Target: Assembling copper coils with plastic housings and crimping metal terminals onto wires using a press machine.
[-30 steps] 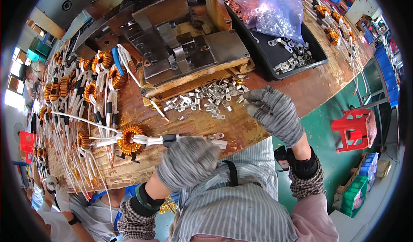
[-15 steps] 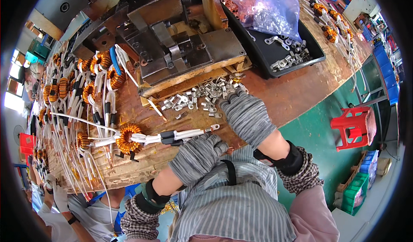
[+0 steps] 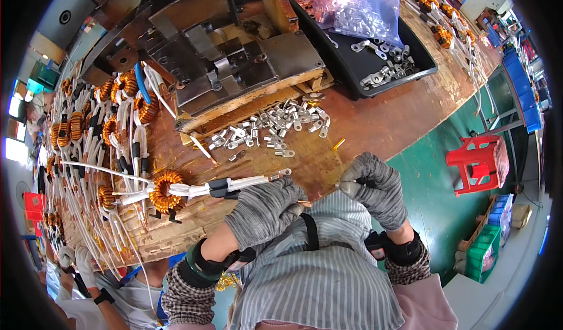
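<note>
My left hand [image 3: 265, 208], in a grey knit glove, is closed on a wire lead whose bare copper end [image 3: 305, 203] pokes out past the fingers. Behind it, the white-sleeved leads [image 3: 246, 181] of a copper-wound ring coil [image 3: 166, 191] run along the bench, one ending in a crimped cable lug [image 3: 285, 171]. My right hand [image 3: 375, 188], gloved alike, is pinched on a small metal piece that looks like a cable lug [image 3: 338, 185]; most of it is hidden. The hands are apart, fingers facing each other. A loose pile of cable lugs [image 3: 275, 122] lies beyond them.
A heavy steel press fixture [image 3: 234, 66] stands on a wooden base behind the pile. Right of it, a black tray [image 3: 375, 95] holds lugs and plastic bags. Many ring coils [image 3: 76, 124] crowd the left. A red stool [image 3: 478, 164] stands right; a co-worker's gloved hand [image 3: 85, 265] is lower left.
My right hand has left the lug pile and come back toward my body, now pinching a small piece. The copper end at my left hand shows more plainly. The whole view has shifted slightly.
</note>
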`<action>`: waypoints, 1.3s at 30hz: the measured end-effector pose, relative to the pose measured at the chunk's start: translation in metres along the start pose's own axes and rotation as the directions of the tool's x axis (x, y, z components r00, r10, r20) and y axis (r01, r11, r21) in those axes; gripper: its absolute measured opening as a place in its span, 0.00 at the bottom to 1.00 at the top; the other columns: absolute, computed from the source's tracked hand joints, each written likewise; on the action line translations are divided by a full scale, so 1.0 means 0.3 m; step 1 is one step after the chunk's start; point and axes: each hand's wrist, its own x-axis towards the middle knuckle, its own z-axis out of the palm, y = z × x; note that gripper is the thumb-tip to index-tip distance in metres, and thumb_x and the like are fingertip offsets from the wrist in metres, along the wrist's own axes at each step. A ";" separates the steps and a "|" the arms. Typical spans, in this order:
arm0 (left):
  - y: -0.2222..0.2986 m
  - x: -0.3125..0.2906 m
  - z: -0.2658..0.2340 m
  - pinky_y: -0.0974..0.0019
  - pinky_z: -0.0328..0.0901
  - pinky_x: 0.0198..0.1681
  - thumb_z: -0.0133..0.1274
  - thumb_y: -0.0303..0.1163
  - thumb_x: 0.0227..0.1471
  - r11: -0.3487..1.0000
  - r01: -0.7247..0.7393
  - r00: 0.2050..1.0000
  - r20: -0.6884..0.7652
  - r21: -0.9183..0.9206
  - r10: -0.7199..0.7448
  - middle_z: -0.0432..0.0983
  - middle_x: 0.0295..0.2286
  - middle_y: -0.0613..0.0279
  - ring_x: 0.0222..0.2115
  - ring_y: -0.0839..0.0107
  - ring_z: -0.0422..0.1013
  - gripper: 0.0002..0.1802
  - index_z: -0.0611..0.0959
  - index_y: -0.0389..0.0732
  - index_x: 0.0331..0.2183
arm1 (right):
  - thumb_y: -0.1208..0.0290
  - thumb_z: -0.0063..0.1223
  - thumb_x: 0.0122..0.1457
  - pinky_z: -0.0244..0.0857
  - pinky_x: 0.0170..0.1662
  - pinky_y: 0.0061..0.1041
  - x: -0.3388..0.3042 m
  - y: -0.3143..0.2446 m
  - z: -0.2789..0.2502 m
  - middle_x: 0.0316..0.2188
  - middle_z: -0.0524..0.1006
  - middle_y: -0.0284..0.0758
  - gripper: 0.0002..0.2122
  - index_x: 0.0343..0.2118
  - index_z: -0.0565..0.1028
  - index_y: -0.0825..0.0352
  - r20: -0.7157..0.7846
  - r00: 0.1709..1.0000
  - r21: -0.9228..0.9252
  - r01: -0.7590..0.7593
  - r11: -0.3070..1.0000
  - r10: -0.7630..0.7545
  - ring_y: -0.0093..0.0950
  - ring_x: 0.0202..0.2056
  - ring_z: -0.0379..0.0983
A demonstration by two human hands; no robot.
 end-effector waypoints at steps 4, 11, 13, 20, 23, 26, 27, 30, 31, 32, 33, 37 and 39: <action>-0.022 -0.005 0.012 0.59 0.63 0.37 0.51 0.33 0.47 0.987 -0.069 0.994 -0.091 -0.144 0.056 0.72 0.28 0.58 0.32 0.57 0.68 0.09 0.78 0.42 0.33 | 0.76 0.54 0.53 0.64 0.34 0.17 -0.061 -0.004 0.030 0.25 0.73 0.28 0.05 0.31 0.73 0.70 0.085 0.956 0.381 -0.292 0.877 0.281 0.17 0.29 0.70; -0.006 -0.008 0.033 0.58 0.61 0.44 0.50 0.32 0.46 0.992 -0.104 0.975 -0.202 -0.070 0.088 0.72 0.28 0.61 0.32 0.59 0.68 0.09 0.79 0.44 0.33 | 0.79 0.52 0.54 0.68 0.30 0.18 -0.092 0.029 0.110 0.26 0.74 0.33 0.07 0.35 0.69 0.69 0.231 0.903 0.535 -0.429 0.728 0.362 0.21 0.28 0.72; -0.003 -0.008 0.035 0.58 0.61 0.44 0.50 0.32 0.46 0.997 -0.079 0.975 -0.210 -0.020 0.073 0.72 0.28 0.61 0.31 0.59 0.68 0.09 0.79 0.44 0.33 | 0.79 0.52 0.54 0.68 0.29 0.18 -0.094 0.026 0.118 0.26 0.75 0.34 0.06 0.34 0.70 0.70 0.205 0.909 0.548 -0.413 0.727 0.363 0.21 0.27 0.72; 0.007 0.000 0.028 0.57 0.62 0.39 0.49 0.33 0.47 0.997 -0.080 0.969 -0.235 -0.017 0.074 0.72 0.27 0.61 0.30 0.59 0.68 0.09 0.78 0.45 0.33 | 0.79 0.51 0.54 0.68 0.28 0.17 -0.095 0.013 0.139 0.24 0.75 0.35 0.04 0.32 0.70 0.71 0.136 0.914 0.534 -0.393 0.748 0.382 0.21 0.24 0.72; 0.010 -0.001 0.028 0.59 0.63 0.38 0.50 0.33 0.47 0.998 -0.056 0.972 -0.229 -0.026 0.049 0.72 0.27 0.61 0.31 0.59 0.69 0.09 0.78 0.45 0.33 | 0.80 0.51 0.54 0.68 0.28 0.18 -0.098 0.021 0.144 0.24 0.75 0.35 0.04 0.32 0.70 0.71 0.140 0.911 0.571 -0.395 0.719 0.389 0.21 0.24 0.72; 0.007 0.001 0.037 0.60 0.63 0.34 0.51 0.32 0.46 0.997 -0.069 0.967 -0.249 -0.037 0.058 0.71 0.26 0.61 0.29 0.60 0.68 0.09 0.79 0.44 0.33 | 0.80 0.50 0.54 0.67 0.28 0.19 -0.096 0.019 0.154 0.24 0.74 0.35 0.03 0.32 0.70 0.71 0.131 0.908 0.575 -0.397 0.715 0.399 0.21 0.24 0.71; 0.004 0.001 0.040 0.62 0.62 0.31 0.52 0.31 0.44 0.995 -0.097 0.955 -0.283 -0.022 0.087 0.70 0.24 0.60 0.27 0.61 0.68 0.09 0.79 0.43 0.32 | 0.81 0.50 0.54 0.66 0.28 0.19 -0.094 0.019 0.156 0.24 0.74 0.35 0.03 0.31 0.70 0.71 0.130 0.912 0.604 -0.384 0.698 0.388 0.22 0.24 0.71; 0.001 -0.002 0.038 0.59 0.63 0.38 0.50 0.34 0.47 0.998 -0.062 0.975 -0.216 -0.032 0.054 0.72 0.28 0.59 0.31 0.59 0.69 0.09 0.78 0.45 0.34 | 0.81 0.49 0.55 0.65 0.28 0.19 -0.094 0.017 0.161 0.24 0.74 0.36 0.02 0.31 0.70 0.71 0.120 0.917 0.648 -0.362 0.670 0.379 0.22 0.24 0.70; 0.002 -0.003 0.036 0.59 0.63 0.38 0.50 0.34 0.47 0.998 -0.062 0.975 -0.216 -0.031 0.054 0.72 0.28 0.59 0.31 0.59 0.69 0.09 0.78 0.45 0.34 | 0.81 0.49 0.55 0.65 0.28 0.20 -0.094 0.017 0.163 0.24 0.74 0.36 0.02 0.31 0.70 0.71 0.114 0.918 0.665 -0.355 0.657 0.380 0.22 0.24 0.69; 0.005 -0.004 0.033 0.59 0.63 0.37 0.50 0.34 0.47 0.998 -0.059 0.978 -0.200 -0.020 0.054 0.72 0.28 0.59 0.31 0.58 0.69 0.10 0.78 0.44 0.35 | 0.81 0.49 0.55 0.65 0.28 0.20 -0.094 0.014 0.164 0.24 0.74 0.36 0.02 0.31 0.70 0.71 0.114 0.918 0.665 -0.355 0.658 0.380 0.22 0.24 0.69; 0.008 -0.004 0.029 0.59 0.64 0.37 0.50 0.34 0.47 0.998 -0.056 0.982 -0.183 -0.008 0.054 0.72 0.28 0.58 0.31 0.58 0.69 0.11 0.78 0.44 0.35 | 0.81 0.49 0.55 0.65 0.28 0.20 -0.093 0.009 0.164 0.24 0.74 0.36 0.02 0.31 0.70 0.71 0.118 0.916 0.667 -0.360 0.652 0.385 0.22 0.24 0.69; -0.012 -0.004 0.023 0.59 0.64 0.36 0.50 0.34 0.47 0.991 -0.117 0.980 -0.168 -0.072 0.103 0.71 0.29 0.57 0.31 0.58 0.69 0.11 0.78 0.43 0.36 | 0.81 0.49 0.55 0.65 0.28 0.20 -0.091 0.025 0.168 0.24 0.74 0.37 0.02 0.31 0.70 0.71 0.131 0.916 0.670 -0.363 0.648 0.378 0.22 0.24 0.70; -0.016 -0.005 0.025 0.60 0.62 0.33 0.49 0.35 0.48 0.984 -0.171 0.966 -0.205 -0.050 0.157 0.70 0.28 0.58 0.29 0.59 0.67 0.13 0.77 0.42 0.37 | 0.81 0.49 0.54 0.66 0.29 0.20 -0.091 0.022 0.164 0.24 0.74 0.37 0.03 0.31 0.70 0.71 0.143 0.924 0.651 -0.359 0.669 0.356 0.22 0.24 0.70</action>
